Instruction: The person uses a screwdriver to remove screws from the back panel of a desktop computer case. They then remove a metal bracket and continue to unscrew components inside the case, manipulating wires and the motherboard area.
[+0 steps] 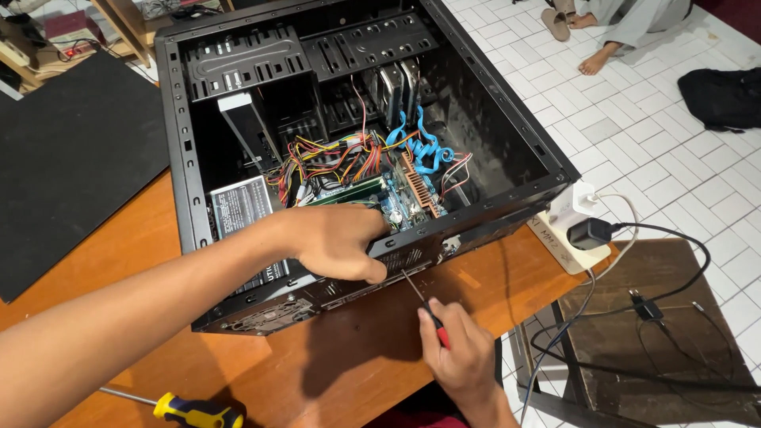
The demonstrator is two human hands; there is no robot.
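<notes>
A single head-worn camera looks steeply down and forward from above the person's own arms, close to the work. An open black computer case (pixel 349 150) on the wooden tabletop (pixel 357 357) fills the middle, with white tiled floor (pixel 634 135) visible at right.

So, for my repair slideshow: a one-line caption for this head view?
Left hand steadies an open computer case while right hand works a red-handled screwdriver at its rear panel.
</notes>
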